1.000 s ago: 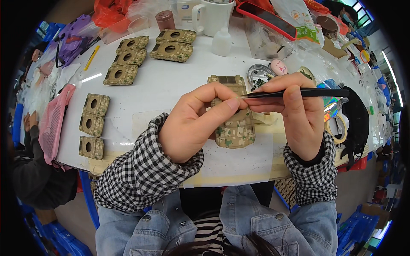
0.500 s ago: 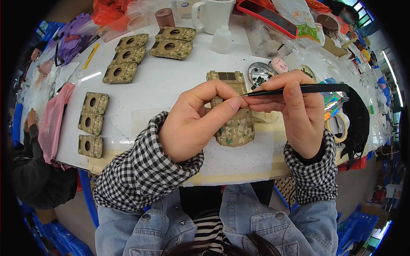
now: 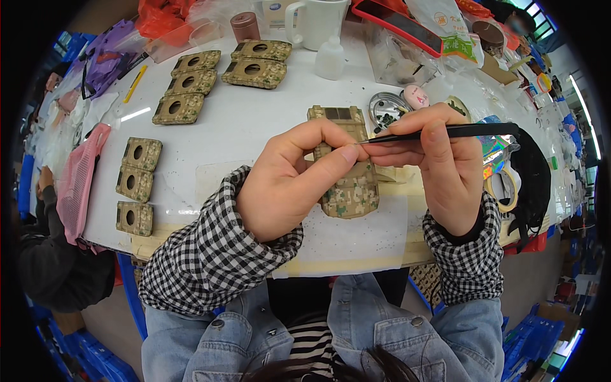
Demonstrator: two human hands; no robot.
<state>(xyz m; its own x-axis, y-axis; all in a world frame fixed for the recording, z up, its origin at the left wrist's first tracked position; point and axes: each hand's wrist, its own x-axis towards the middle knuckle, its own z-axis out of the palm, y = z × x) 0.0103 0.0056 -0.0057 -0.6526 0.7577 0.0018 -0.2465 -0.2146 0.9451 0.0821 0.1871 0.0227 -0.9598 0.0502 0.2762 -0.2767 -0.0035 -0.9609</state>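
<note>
My right hand (image 3: 449, 165) grips a pair of black tweezers (image 3: 474, 131), their tips pointing left. Those tips meet the thumb and forefinger of my left hand (image 3: 286, 181), which are pinched together; whatever lies between them is too small or hidden to name. Beneath both hands, a camouflage-patterned model tank hull (image 3: 350, 194) lies on the white sheet, partly covered by my fingers. Just beyond my right hand sits a round clear dish (image 3: 386, 105) with small dark green bits in it.
Several camouflage model parts with round holes (image 3: 130, 182) stand in groups at left and far left. At the back are a white pitcher (image 3: 323, 25), a small squeeze bottle (image 3: 330, 58) and a red-cased phone (image 3: 400, 27). A tape roll (image 3: 502, 191) lies right. Another person's sleeve (image 3: 60, 254) shows at left.
</note>
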